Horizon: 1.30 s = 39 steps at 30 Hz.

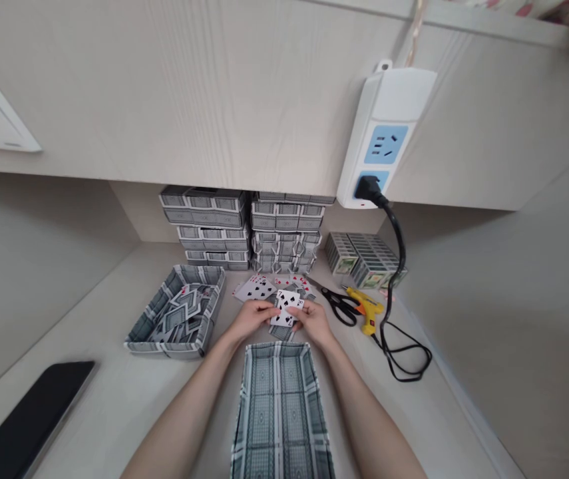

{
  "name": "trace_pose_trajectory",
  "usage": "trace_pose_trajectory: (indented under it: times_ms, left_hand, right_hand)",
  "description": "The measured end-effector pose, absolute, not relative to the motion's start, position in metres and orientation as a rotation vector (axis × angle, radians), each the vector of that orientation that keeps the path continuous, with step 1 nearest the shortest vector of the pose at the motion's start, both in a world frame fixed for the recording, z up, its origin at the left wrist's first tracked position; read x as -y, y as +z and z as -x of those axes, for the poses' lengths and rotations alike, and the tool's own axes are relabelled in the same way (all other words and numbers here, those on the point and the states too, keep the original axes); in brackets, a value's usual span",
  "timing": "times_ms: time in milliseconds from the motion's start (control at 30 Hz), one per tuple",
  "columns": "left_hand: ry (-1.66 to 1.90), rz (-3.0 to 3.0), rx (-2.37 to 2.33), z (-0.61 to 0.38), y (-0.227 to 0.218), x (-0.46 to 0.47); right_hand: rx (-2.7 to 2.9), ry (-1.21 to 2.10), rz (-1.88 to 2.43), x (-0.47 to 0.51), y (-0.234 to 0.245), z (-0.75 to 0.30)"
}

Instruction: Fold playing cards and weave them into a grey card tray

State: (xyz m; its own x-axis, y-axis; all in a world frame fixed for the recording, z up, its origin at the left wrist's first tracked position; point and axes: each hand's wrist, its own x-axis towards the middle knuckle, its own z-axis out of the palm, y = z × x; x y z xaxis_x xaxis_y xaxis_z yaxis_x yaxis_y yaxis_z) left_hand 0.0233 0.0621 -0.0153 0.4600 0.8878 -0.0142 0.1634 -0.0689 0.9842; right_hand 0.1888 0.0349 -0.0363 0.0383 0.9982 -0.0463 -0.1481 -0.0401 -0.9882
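With our left hand (pixel 258 317) and right hand (pixel 313 320) we pinched the same few playing cards (pixel 287 306), black pips upward, thumbs on top, just beyond the far end of the long patterned tray (pixel 278 406). Between them and that tray we had face-down cards (pixel 282 332); farther beyond it lay face-up cards (pixel 255 289). Left of the long tray we saw a basket (pixel 137 340) heaped with loose cards (pixel 184 316); beyond its right side, scissors (pixel 341 306) and a yellow glue gun (pixel 371 311); well beyond it, stacked containers (pixel 284 243).
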Motion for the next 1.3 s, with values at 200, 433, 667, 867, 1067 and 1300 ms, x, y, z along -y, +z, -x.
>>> trace_pose_trajectory:
  times_ms: [200, 433, 667, 867, 1067, 1300]
  left_hand:
    - [0.797, -1.588, -0.976, -0.023, -0.017, -0.063]
    - [0.818, -1.564, -1.036, -0.026, -0.019, -0.063]
    - [0.773, -1.462, -0.978, -0.022, -0.012, -0.062]
    - [0.662, -1.365, -0.902, -0.016, -0.008, -0.064]
    - [0.664, -1.276, -0.979, -0.018, -0.014, -0.067]
    - [0.746, -1.261, -1.053, -0.020, -0.020, -0.069]
  right_hand:
    - [1.027, 1.309, 1.154, -0.035, -0.039, -0.189]
    - [1.036, 1.314, 1.155, -0.035, -0.039, -0.189]
    - [0.964, 1.259, 1.108, -0.035, -0.037, -0.186]
    - [0.919, 1.237, 1.102, -0.037, -0.037, -0.188]
    - [0.977, 1.210, 1.123, -0.037, -0.040, -0.188]
    - [1.005, 1.186, 1.164, -0.038, -0.042, -0.189]
